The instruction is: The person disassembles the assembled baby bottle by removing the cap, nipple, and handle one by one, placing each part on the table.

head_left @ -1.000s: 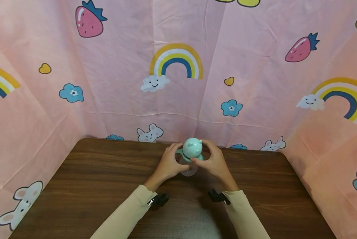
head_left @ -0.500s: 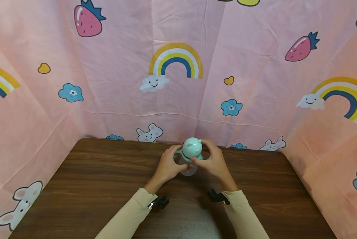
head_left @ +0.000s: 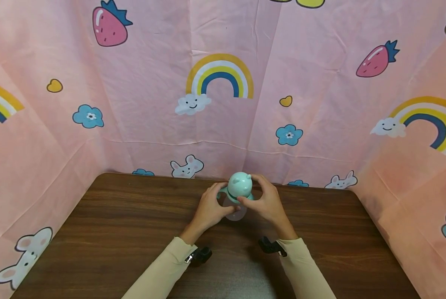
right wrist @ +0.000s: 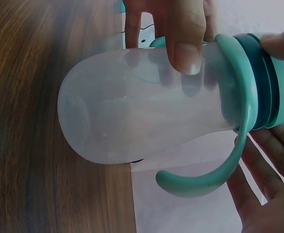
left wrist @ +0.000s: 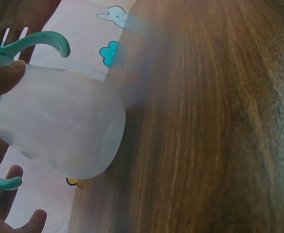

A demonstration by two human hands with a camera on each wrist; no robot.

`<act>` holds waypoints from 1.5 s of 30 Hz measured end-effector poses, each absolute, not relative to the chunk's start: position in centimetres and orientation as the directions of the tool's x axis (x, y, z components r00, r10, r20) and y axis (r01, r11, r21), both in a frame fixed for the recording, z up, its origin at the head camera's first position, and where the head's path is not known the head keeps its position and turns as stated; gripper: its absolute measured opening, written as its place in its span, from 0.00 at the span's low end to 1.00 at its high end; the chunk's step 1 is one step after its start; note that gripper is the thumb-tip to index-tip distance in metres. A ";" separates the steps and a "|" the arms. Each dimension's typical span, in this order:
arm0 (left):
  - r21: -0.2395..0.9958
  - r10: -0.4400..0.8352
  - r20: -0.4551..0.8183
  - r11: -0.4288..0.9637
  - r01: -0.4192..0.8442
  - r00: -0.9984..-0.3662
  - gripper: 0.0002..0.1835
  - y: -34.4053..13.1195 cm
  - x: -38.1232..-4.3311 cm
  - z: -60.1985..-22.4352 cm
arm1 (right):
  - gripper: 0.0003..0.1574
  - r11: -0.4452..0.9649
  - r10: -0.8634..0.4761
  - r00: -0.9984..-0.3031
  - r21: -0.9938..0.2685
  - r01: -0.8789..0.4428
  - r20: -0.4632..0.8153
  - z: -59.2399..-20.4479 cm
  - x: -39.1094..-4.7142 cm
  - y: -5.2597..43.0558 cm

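A baby bottle [right wrist: 103,107] with a frosted, see-through body stands upright between my hands, near the back of the table. On top it has a round mint cap [head_left: 240,184] with small ears. A curved mint handle [right wrist: 200,182] juts from each side of its neck. My left hand [head_left: 209,205] holds the body, its thumb on the near side. Higher up, my right hand [head_left: 268,203] grips the cap and collar, with the thumb in front and fingers behind. Whether the base touches the tabletop is hard to tell.
The dark wood table [head_left: 133,241] ends just behind the bottle. Beyond it hangs a pink cloth [head_left: 148,83] printed with rainbows, strawberries and rabbits, which also covers both sides. Black camera mounts [head_left: 200,254] sit at both wrists.
My left hand has shifted very slightly down and left along the bottle. The bottle and my right hand stay almost where they were.
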State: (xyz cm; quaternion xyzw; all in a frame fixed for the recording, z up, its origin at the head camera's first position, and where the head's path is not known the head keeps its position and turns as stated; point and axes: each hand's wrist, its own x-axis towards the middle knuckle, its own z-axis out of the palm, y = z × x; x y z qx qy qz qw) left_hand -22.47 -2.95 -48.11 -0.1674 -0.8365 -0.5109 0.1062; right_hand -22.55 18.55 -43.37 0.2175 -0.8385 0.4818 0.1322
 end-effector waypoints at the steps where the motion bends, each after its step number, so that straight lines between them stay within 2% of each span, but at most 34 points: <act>1: 0.818 0.171 0.352 0.423 0.391 -0.920 0.42 -2.9 -22.5 -48.1 | 0.41 0.441 -0.237 -0.870 -0.750 -0.494 0.433 -43.3 -22.5 18.5; 21: 0.796 0.179 0.387 0.430 0.426 -0.905 0.41 -2.9 -22.5 -48.1 | 0.41 0.409 -0.233 -0.853 -0.748 -0.522 0.467 -42.3 -22.8 18.8; 31: 0.799 0.178 0.378 0.433 0.417 -0.909 0.40 -2.9 -22.4 -47.9 | 0.43 0.411 -0.196 -0.877 -0.776 -0.479 0.438 -41.6 -22.8 19.4; 45: 0.797 0.174 0.394 0.425 0.430 -0.902 0.40 -2.9 -22.4 -48.0 | 0.42 0.292 -0.154 -0.894 -0.844 -0.449 0.422 -41.0 -22.9 20.6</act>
